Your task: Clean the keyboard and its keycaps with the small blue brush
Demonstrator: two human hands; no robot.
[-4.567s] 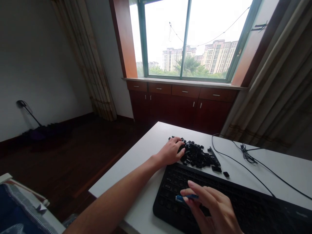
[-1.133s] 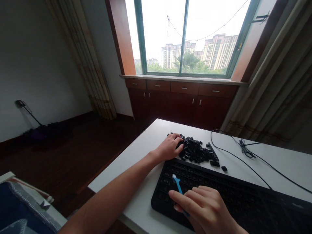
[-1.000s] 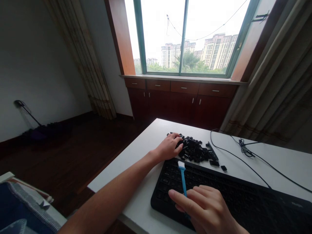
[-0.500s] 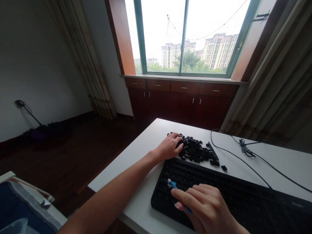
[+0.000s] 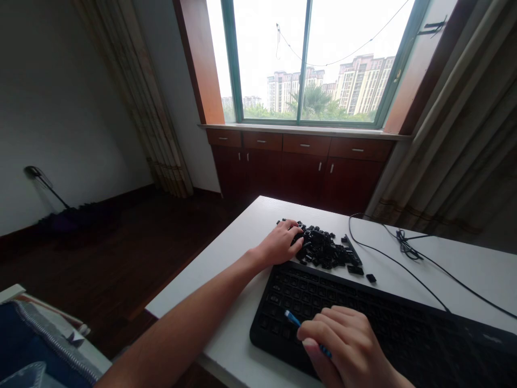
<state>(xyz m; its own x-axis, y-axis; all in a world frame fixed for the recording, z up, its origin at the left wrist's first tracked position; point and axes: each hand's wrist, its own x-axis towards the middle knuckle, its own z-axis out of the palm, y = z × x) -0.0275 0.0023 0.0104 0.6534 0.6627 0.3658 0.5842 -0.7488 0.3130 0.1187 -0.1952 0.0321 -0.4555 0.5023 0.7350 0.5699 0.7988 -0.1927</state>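
Note:
My right hand (image 5: 343, 342) is closed around a slim blue toothbrush (image 5: 292, 318), its pale-tipped head pointing up and left. It is over the left part of a black keyboard (image 5: 315, 288), whose keycaps are off across the visible rows. My left hand (image 5: 283, 240) rests at the left side of a pile of loose black keycaps (image 5: 323, 249), fingers apart and slightly bent. Its fingertips touch the pile, and what lies under the palm is hidden.
A white table (image 5: 218, 269) carries everything. Beyond the keyboard lie a single loose keycap (image 5: 371, 278) and a black cable (image 5: 404, 261) in loops. A wooden cabinet (image 5: 294, 172) stands behind under the window. A blue bag-like item with a zip (image 5: 36, 339) is at lower left.
My right hand has shifted slightly right with the toothbrush, whose head moved down and right and turned. My left hand has stayed in place on the keycaps.

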